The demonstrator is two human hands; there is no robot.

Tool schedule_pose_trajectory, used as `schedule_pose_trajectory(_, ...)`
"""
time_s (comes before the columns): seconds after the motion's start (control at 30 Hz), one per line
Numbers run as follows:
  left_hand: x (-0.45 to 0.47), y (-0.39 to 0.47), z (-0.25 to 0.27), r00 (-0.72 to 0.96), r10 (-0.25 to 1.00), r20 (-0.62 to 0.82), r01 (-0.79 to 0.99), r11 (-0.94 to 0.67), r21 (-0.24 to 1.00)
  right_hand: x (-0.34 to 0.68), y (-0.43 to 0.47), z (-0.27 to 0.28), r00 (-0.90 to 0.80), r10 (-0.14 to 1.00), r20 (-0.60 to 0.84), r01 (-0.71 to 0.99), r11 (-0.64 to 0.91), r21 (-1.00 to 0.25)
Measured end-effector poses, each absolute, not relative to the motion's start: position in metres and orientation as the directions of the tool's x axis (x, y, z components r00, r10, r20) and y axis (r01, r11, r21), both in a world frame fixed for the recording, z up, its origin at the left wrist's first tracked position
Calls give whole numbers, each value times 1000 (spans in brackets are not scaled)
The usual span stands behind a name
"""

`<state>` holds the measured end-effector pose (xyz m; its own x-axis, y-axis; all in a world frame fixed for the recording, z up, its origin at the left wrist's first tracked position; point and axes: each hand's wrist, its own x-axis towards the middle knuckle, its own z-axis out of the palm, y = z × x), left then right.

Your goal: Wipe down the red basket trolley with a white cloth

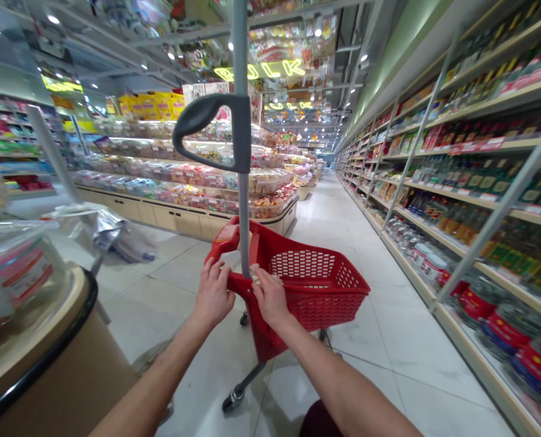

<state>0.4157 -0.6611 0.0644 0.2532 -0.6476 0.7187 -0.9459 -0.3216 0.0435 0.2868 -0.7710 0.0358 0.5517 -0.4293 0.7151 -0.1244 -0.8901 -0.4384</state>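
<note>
Forearms (338,364) are being extended above the white tiled floor (198,364). Left fingers are being curled over the rear edge of the red shopping cart (307,306), which is being gripped by the left hand (213,294). By the right hand (269,292), a small pale item (254,273) is being clasped against that edge, beside the upright grey pole (243,224). The cart is being flanked by bulk display bins (191,221) and bottle shelves (470,199).

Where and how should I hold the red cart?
Probably by the rear handle of the red cart, coming from behind: it curves around an opening that leaves room to wrap it, and the basket extends forward. The left hand lies on the handle.
</note>
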Motion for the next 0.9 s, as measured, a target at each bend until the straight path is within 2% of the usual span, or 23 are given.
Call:
schedule_pose_trajectory(0.13,415,-659,66,253,-660,708,-947,-317,43,281,-774,20,577,-296,761,-58,-945,-323)
schedule_pose_trajectory(0.27,415,-658,65,270,-637,722,-944,-324,67,230,-810,6,506,-341,792,-162,-940,-301)
schedule_pose_trajectory(0.3,415,-658,65,273,-631,726,-943,-325,72,227,-812,20,472,-334,816,-158,-942,-295)
schedule_pose_trajectory(0.37,415,-659,64,276,-625,730,-942,-327,77,239,-805,72,403,-248,881,-97,-969,-228)
schedule_pose_trajectory(0.43,415,-659,64,276,-635,722,-943,-325,75,265,-788,142,304,-89,948,-46,-996,-78)
schedule_pose_trajectory(0.5,415,-659,64,278,-647,710,-943,-323,75,292,-775,200,267,106,958,-38,-992,121)
schedule_pose_trajectory(0.53,416,-658,64,278,-650,707,-944,-321,77,302,-772,215,298,188,936,-52,-976,213)
schedule_pose_trajectory(0.6,417,-658,63,275,-651,708,-947,-311,82,313,-774,214,422,342,840,-41,-918,395)
schedule_pose_trajectory(0.7,419,-658,62,253,-651,716,-958,-274,90,308,-788,161,632,508,585,94,-800,593)
schedule_pose_trajectory(0.8,421,-660,61,243,-651,719,-964,-245,104,297,-797,138,707,583,401,196,-706,680)
schedule_pose_trajectory(0.83,421,-661,61,243,-652,718,-964,-243,106,296,-798,147,703,584,405,184,-701,689)
schedule_pose_trajectory(0.9,422,-662,62,245,-653,717,-964,-245,107,299,-798,176,664,547,511,92,-737,670)
